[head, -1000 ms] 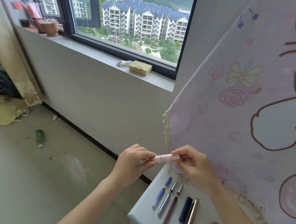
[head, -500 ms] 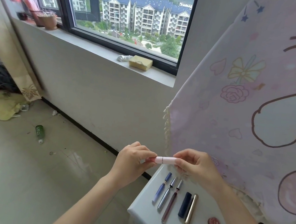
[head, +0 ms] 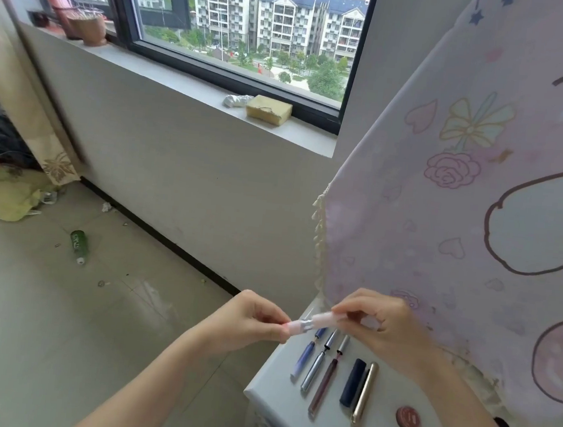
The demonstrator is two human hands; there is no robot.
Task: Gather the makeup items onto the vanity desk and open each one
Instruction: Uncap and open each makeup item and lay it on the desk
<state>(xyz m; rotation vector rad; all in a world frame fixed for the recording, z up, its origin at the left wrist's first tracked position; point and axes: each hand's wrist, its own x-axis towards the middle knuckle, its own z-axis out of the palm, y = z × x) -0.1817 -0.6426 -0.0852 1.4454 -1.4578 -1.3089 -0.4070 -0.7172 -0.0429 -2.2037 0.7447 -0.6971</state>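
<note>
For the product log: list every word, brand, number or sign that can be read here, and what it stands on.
No text here can be read.
green bottle: white print, too blurred to read.
round red compact: pale marks on its lid, too small to read.
pink tube: no lettering shows.
pink cloth: drawings only, no words.

Nothing legible anywhere. The green bottle [head: 78,244] on the floor [head: 54,346], well off to the left of the left hand [head: 245,321], carries pale print too blurred to read. The round red lid [head: 408,419] on the bench [head: 272,396], near the right hand [head: 387,328], shows faint marks, also unreadable.
</note>
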